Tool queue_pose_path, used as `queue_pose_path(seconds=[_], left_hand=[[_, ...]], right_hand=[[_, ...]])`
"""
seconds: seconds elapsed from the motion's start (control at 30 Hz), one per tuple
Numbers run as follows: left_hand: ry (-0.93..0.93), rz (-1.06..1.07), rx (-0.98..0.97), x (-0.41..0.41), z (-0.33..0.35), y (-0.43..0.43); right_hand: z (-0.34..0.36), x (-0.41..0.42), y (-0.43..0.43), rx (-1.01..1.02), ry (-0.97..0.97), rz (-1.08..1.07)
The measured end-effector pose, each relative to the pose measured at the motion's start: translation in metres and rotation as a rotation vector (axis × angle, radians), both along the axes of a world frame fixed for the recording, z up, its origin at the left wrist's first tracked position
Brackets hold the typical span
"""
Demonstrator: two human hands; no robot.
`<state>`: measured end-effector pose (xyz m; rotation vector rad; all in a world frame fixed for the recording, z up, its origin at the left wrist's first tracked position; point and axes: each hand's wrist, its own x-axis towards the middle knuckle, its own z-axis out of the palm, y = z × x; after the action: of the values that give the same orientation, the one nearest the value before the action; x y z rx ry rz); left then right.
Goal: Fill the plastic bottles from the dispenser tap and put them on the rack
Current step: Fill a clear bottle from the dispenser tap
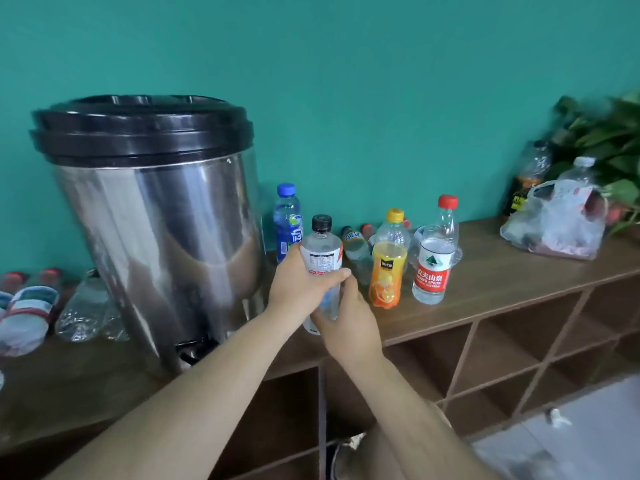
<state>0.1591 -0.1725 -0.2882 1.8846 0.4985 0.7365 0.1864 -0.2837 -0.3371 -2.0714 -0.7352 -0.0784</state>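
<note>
A clear plastic bottle (322, 252) with a black cap and white label is held upright above the wooden rack top (485, 282). My left hand (298, 284) grips its middle, fingers wrapped round the label. My right hand (346, 317) holds its lower part. The steel dispenser (166, 230) with a black lid stands at the left, its black tap (192, 351) low at the front. To the right stand a blue bottle (286, 223), an orange-labelled bottle (389, 261) with a yellow cap, and a red-capped water bottle (434, 254).
Empty crushed bottles (83, 310) lie left of the dispenser. More bottles lie behind the standing ones. A plastic bag (557, 223) and a leafy plant (606, 133) sit at the far right. Open wooden cubbies (502, 344) run below the top.
</note>
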Motion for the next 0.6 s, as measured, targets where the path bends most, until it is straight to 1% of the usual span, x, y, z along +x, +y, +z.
queue_pose_path(seconds=[0.07, 0.2, 0.33, 0.43, 0.53, 0.6], left_hand=[[0.026, -0.024, 0.014, 0.023, -0.002, 0.01], [0.044, 0.006, 0.084, 0.065, -0.002, 0.02], [0.083, 0.139, 0.125, 0.103, 0.001, 0.029], [0.12, 0.272, 0.304, 0.122, 0.009, 0.034], [0.143, 0.28, 0.427, 0.136, 0.013, 0.04], [0.161, 0.272, 0.474, 0.143, 0.013, 0.043]], right_hand=[[-0.002, 0.02, 0.011, -0.009, 0.03, -0.026], [-0.005, 0.057, 0.035, 0.046, 0.059, -0.065], [-0.012, 0.087, 0.062, 0.086, 0.03, -0.087], [-0.015, 0.109, 0.084, 0.088, 0.005, -0.137], [-0.01, 0.13, 0.103, 0.086, -0.016, -0.152], [-0.004, 0.145, 0.114, 0.067, 0.018, -0.122]])
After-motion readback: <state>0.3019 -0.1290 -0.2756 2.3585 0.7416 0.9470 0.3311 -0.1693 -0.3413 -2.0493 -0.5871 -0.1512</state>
